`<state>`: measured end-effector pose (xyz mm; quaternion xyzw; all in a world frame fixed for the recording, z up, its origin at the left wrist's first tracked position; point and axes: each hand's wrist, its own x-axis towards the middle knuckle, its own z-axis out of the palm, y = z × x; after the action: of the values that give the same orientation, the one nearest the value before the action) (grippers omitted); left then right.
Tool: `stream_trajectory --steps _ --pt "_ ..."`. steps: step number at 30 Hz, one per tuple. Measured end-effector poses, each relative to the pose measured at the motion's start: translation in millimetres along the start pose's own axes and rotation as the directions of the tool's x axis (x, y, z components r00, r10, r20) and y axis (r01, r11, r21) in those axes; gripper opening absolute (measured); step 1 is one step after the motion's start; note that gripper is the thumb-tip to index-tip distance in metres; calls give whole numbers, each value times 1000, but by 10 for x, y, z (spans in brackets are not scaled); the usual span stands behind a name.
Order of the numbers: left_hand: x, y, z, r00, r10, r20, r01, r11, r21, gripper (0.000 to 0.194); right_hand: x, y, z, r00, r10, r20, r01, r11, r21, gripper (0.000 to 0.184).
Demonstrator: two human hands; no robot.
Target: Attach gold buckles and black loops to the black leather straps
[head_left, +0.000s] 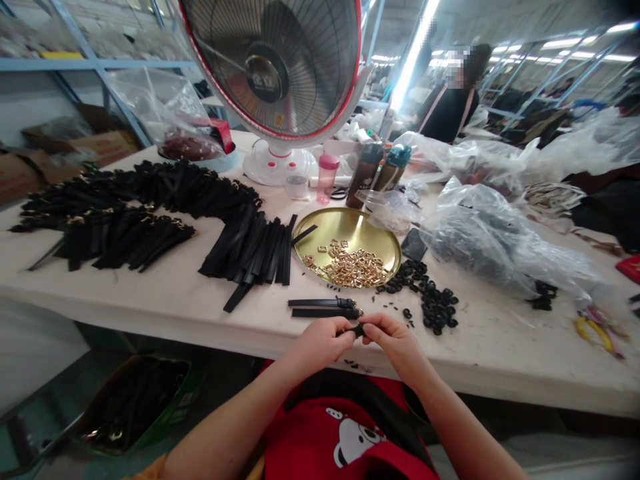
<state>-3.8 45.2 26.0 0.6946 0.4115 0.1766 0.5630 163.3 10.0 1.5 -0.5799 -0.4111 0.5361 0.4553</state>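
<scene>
My left hand (331, 339) and my right hand (389, 335) meet at the table's front edge, both closed in a pinch. Between their fingertips shows a short dark part of a black strap (358, 330); the rest of it is hidden by the fingers. Just beyond my hands lie two finished-looking black straps (323, 312), side by side with metal at their right ends. A round gold tray (320, 223) stands farther back, holding a heap of gold buckles (357, 267). Black loops (437, 307) are piled right of the tray.
Bundles of black straps (250, 247) cover the left of the table. A large fan (273, 73) stands behind, near a pink cup (327, 179) and dark bottles (365, 173). Clear plastic bags (495, 233) and yellow-handled pliers (595, 333) lie right. A person (450, 107) is farther back.
</scene>
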Motion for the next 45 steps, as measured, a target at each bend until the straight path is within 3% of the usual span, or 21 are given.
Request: stream_trajectory --steps 6,10,15,18,22,27,33,37,40,43,45 --pt "-2 32 128 989 99 -109 -103 994 -32 28 -18 41 -9 996 64 -67 -44 963 266 24" --pt "-26 22 165 981 140 -135 -146 989 -34 29 -83 20 79 995 96 1 -89 927 365 22" --pt "4 -41 159 988 16 -154 -37 990 -133 21 -148 19 118 999 45 25 -50 954 296 23" --pt "5 -69 136 987 -60 -146 36 986 -164 15 -163 63 73 999 32 35 -43 926 375 33" --pt "-23 -21 135 997 -40 -60 40 999 -14 19 -165 102 36 993 102 52 -114 897 427 20" --pt "-27 68 166 994 12 -113 14 974 228 20 -175 119 -18 940 178 291 -308 812 496 22" --pt "6 59 205 997 -23 -80 45 956 290 19 -227 186 -63 887 210 411 -428 708 562 15" --pt "-23 72 191 998 -36 -58 53 945 322 19 -242 189 -55 925 202 322 -358 750 557 20" --pt "-73 104 162 992 -57 -109 93 930 356 16 -218 153 -66 979 162 121 -200 867 457 23" --pt "-120 136 149 998 -63 -10 63 986 155 20 -210 94 -70 996 68 -59 -52 970 237 26" --pt "-137 145 159 996 -75 54 74 997 22 26 -228 62 -65 996 24 -82 -12 989 145 29"
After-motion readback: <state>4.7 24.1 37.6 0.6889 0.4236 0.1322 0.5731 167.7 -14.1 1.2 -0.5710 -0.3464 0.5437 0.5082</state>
